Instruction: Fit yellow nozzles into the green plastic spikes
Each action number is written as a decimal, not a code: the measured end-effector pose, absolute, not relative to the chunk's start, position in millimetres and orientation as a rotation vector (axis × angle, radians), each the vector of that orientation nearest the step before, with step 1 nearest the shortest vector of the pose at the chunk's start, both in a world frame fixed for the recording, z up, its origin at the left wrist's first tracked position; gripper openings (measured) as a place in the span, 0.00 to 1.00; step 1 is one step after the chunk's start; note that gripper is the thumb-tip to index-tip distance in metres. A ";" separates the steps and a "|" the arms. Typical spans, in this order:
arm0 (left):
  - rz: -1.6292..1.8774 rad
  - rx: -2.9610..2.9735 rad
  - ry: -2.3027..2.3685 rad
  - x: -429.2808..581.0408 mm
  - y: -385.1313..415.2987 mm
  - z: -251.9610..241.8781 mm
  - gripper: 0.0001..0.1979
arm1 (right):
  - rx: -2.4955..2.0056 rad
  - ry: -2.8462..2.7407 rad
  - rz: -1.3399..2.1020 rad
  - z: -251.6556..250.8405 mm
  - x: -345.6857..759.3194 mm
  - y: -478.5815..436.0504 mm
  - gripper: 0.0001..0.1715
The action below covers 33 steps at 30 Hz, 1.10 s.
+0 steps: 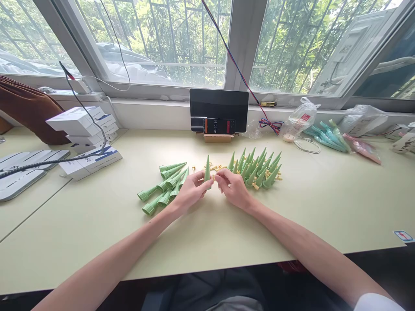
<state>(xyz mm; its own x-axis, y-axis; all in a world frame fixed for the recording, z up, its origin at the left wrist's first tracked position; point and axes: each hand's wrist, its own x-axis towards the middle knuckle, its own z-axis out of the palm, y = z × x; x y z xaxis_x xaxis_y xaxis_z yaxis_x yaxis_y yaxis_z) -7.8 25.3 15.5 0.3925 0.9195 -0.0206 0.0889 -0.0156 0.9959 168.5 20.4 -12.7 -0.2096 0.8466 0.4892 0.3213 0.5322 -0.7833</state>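
Observation:
My left hand (192, 189) grips a hollow green plastic spike (207, 166), its point upward. Close against the spike's lower right side, my right hand (234, 186) pinches a small yellow plastic fitting (213, 177). Whether the fitting sits in the spike or only touches it, I cannot tell. Left of my hands, several loose green spikes (164, 196) lie on their sides, open ends toward me. To the right, a cluster of green spikes (256, 166) stands point up, with yellow fittings at their bases. Behind my fingers lie scattered yellow fittings (220, 167), partly hidden.
A tablet (218, 106) leans at the sill, with a phone (220, 126) showing a timer before it. White boxes (90, 162) and a dark cable are at left. Plastic bags (300, 119) and blue-green packets (329, 136) lie at back right on the pale table (227, 233).

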 end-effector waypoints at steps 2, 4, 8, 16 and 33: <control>0.860 1.440 0.970 -7.6 24.9 15.8 0.16 | -0.977 -1.772 0.666 -13.0 168.7 20.7 0.11; 0.861 1.436 0.975 -7.6 24.6 15.8 0.16 | -0.977 -1.774 0.663 -13.2 168.7 21.0 0.12; 0.880 1.405 0.975 -8.1 25.6 14.7 0.15 | -0.965 -1.790 0.648 -12.7 168.1 20.3 0.11; 0.907 1.322 0.979 -9.0 26.8 13.5 0.15 | -0.949 -1.828 0.606 -12.6 167.7 20.0 0.08; 0.880 1.408 0.954 -8.6 25.0 13.7 0.16 | -1.042 -1.878 0.566 -12.7 169.8 21.9 0.23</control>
